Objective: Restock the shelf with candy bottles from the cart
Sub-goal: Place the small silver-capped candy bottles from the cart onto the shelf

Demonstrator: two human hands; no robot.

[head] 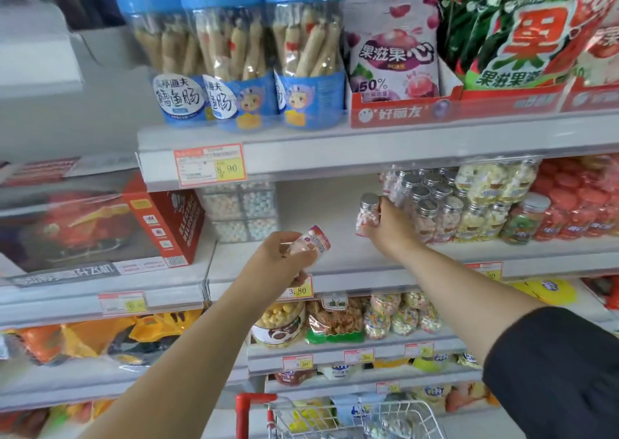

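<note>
**Q:** Where are the bottles?

**A:** Centre of frame: I see the left hand (284, 259), fingers curled round a tilted candy bottle (311, 241), in front of the shelf (335, 257). Right of centre: the right hand (390, 229) grips an upright bottle (367, 214) just beside the stocked row of bottles (432, 212). I cannot tell whether it touches the shelf.

**Q:** And the cart?

**A:** The cart (355, 418) is at bottom centre.

One wide-angle camera, worn on the head, faces the shelves (335, 150) from close by, looking forward and slightly down. The cart (398, 405) shows only at the bottom edge, nearest the lens.
</note>
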